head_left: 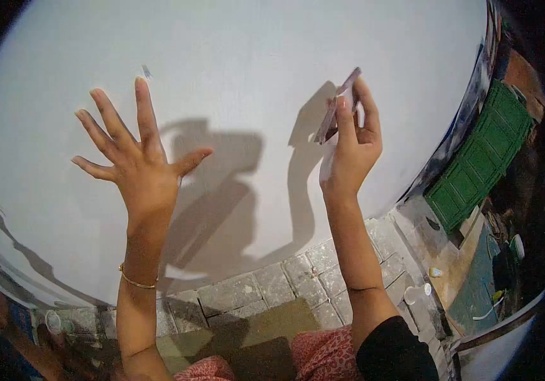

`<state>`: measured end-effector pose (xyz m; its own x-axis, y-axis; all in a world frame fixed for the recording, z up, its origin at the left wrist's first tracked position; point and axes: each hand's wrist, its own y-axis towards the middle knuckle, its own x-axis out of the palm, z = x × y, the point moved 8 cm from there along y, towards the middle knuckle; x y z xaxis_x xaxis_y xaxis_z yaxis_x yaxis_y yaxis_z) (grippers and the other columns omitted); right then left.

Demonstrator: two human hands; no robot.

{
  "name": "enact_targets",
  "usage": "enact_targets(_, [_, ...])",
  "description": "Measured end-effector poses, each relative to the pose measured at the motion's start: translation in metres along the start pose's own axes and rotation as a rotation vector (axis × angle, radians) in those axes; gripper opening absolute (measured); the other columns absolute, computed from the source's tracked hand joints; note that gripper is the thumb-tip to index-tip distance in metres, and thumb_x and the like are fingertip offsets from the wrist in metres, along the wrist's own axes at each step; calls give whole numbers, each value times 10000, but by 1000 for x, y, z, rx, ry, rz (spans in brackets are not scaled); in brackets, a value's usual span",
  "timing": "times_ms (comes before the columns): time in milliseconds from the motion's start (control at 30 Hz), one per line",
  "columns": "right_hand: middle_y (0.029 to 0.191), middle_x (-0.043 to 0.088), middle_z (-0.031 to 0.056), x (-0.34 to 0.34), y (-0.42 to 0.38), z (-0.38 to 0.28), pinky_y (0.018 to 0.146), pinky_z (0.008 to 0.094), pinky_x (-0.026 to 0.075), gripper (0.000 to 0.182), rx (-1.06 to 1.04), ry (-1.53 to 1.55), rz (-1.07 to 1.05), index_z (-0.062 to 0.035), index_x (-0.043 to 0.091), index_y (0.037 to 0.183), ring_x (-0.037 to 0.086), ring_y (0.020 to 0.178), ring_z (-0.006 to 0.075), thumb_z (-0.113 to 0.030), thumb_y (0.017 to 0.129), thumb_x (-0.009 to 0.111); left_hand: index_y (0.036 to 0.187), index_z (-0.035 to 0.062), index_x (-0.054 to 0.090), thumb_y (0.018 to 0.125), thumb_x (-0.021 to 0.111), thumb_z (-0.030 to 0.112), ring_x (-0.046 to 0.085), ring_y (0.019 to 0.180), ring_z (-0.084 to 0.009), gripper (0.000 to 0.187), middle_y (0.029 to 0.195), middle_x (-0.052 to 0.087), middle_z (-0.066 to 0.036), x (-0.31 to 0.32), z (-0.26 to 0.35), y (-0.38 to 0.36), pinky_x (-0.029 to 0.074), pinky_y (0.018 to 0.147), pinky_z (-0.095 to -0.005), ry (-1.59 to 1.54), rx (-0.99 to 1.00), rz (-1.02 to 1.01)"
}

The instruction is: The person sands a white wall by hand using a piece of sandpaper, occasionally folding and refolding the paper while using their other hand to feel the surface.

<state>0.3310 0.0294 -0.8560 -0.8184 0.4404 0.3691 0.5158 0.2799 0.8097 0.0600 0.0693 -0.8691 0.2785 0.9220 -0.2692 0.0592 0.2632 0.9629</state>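
A large white wall surface [253, 57] fills most of the view. My left hand [139, 149] is open against it, fingers and thumb spread wide, palm toward the white surface and nothing held. A thin bracelet [138, 283] circles that wrist. To the right, my right hand [356, 136] is closed on a thin flat piece [332, 117] with a brownish-purple edge, pinched between thumb and fingers and tilted. Its exact kind I cannot tell. Dark shadows of both arms and the piece fall on the white surface. Just above my left fingertips is a small grey mark [146, 72].
Pale paving blocks [229, 293] run along the foot of the wall, with an olive mat [295, 317] nearer me. At right lie a green slatted plastic panel [479, 155], a white cup [417, 293] and a blue-grey sheet [476, 295]. Another container [53, 322] stands at lower left.
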Motion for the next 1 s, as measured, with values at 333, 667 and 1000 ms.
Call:
enact_targets(333, [1087, 513, 193, 65, -64, 28, 650, 236, 548, 340, 1250, 1561, -394, 65, 427, 1242, 557, 829, 170, -65, 929, 456, 1381, 248, 425, 768, 718, 409, 95, 1414, -342, 698, 1519, 196, -133, -31, 39, 5, 61, 1067, -648, -310, 28, 3])
enact_targets(667, [1073, 593, 174, 81, -89, 12, 762, 434, 471, 724, 1295, 1229, -737, 33, 470, 1262, 571, 911, 330, -576, 871, 454, 995, 29, 653, 834, 684, 201, 638, 851, -183, 237, 901, 662, -92, -29, 56, 11, 494, 772, -288, -1061, -146, -312])
enact_targets(1000, [1008, 648, 173, 71, -68, 9, 764, 306, 536, 449, 818, 435, -900, 76, 520, 1186, 662, 877, 240, -269, 904, 575, 948, -3, 646, 914, 603, 201, 633, 812, -119, 211, 860, 648, -55, -19, 48, 5, 505, 784, -281, -1323, -395, -566])
